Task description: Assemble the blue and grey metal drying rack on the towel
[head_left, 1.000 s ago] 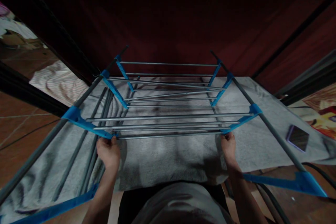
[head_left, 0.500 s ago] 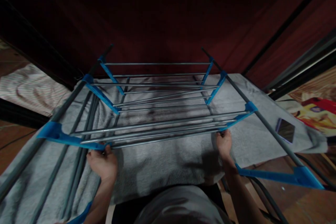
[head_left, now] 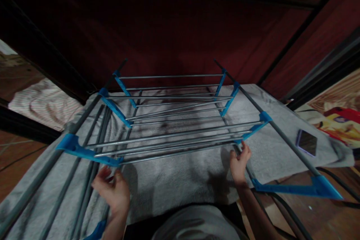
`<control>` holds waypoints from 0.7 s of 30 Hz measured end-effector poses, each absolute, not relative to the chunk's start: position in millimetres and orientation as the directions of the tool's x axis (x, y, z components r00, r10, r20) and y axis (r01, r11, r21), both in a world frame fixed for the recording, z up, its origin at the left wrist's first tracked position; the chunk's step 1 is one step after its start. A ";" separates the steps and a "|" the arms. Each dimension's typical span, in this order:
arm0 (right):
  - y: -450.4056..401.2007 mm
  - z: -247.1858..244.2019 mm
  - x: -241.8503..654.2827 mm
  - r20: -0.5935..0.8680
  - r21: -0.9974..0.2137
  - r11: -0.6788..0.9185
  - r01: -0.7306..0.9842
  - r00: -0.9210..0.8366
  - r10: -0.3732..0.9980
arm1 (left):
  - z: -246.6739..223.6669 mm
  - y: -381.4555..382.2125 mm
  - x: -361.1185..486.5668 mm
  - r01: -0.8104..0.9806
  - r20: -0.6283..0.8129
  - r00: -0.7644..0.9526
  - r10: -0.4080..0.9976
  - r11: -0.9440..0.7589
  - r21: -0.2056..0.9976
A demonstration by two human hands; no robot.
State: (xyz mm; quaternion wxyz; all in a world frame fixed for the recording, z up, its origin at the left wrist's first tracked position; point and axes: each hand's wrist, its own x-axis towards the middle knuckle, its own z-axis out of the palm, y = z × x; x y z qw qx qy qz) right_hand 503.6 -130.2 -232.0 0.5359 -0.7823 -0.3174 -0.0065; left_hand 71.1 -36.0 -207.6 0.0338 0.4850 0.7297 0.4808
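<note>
A rack of grey metal tubes with blue plastic brackets lies across a grey cloth. My left hand is just below the near left bracket, fingers apart and holding nothing. On the other side, my right hand is open beneath the near right bracket, its fingertips close to the bracket's lower end; whether they touch it I cannot tell. Another blue bracket sits at the lower right on the long side tube.
Several loose grey tubes lie on the cloth at the left. A phone rests on its right part. Behind stands a dark red panel. A striped cloth is at the far left, a colourful package at the far right.
Both hands have let go of the near brackets and opened. My left hand has dropped slightly away from its bracket. The view has shifted a little.
</note>
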 end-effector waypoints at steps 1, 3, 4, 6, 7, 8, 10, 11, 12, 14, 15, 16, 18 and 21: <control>-133.0 -224.8 497.2 0.345 -0.857 -0.160 0.490 0.776 0.529 | -202.4 -42.3 75.8 0.699 0.478 -0.511 0.714 0.021 0.715; -136.0 -207.4 484.7 0.361 -0.878 -0.023 0.477 0.695 0.622 | -186.8 -51.7 86.8 0.770 0.612 -0.414 0.674 -0.100 0.631; -135.9 -197.4 479.0 0.386 -0.877 0.042 0.479 0.649 0.656 | -176.6 -54.3 93.1 0.796 0.665 -0.351 0.660 -0.164 0.583; -132.7 -175.5 468.9 0.441 -0.863 0.146 0.484 0.579 0.686 | -152.3 -55.3 107.4 0.809 0.740 -0.236 0.630 -0.294 0.509; -129.9 -164.0 464.9 0.463 -0.857 0.185 0.481 0.562 0.685 | -138.7 -54.0 115.4 0.803 0.772 -0.190 0.606 -0.357 0.478; -126.7 -152.3 461.9 0.483 -0.851 0.218 0.478 0.550 0.681 | -124.5 -51.8 123.8 0.788 0.795 -0.149 0.588 -0.414 0.455; -119.4 -128.8 459.7 0.528 -0.831 0.278 0.482 0.526 0.667 | -94.7 -45.0 141.4 0.749 0.827 -0.073 0.558 -0.517 0.415; -115.6 -117.2 460.9 0.555 -0.815 0.306 0.492 0.509 0.659 | -79.6 -40.3 150.3 0.726 0.845 -0.051 0.533 -0.561 0.398; -111.8 -105.9 463.8 0.581 -0.797 0.331 0.505 0.491 0.649 | -64.5 -34.7 159.2 0.703 0.848 -0.014 0.530 -0.597 0.385; -103.2 -83.7 474.1 0.614 -0.771 0.356 0.528 0.471 0.634 | -35.7 -19.8 176.7 0.670 0.822 0.064 0.565 -0.635 0.384; -98.1 -72.8 481.0 0.616 -0.770 0.351 0.532 0.478 0.626 | -22.6 -10.2 185.4 0.657 0.794 0.118 0.596 -0.647 0.388; -92.2 -61.6 488.6 0.606 -0.779 0.335 0.530 0.501 0.617 | -10.6 0.6 194.2 0.647 0.778 0.176 0.603 -0.667 0.370; -76.8 -38.2 503.7 0.561 -0.817 0.286 0.501 0.574 0.597 | 9.3 24.9 212.8 0.645 0.719 0.302 0.626 -0.689 0.330; -42.6 0.7 521.3 0.547 -0.829 0.270 0.489 0.613 0.569 | 28.8 59.8 244.7 0.650 0.610 0.457 0.647 -0.711 0.267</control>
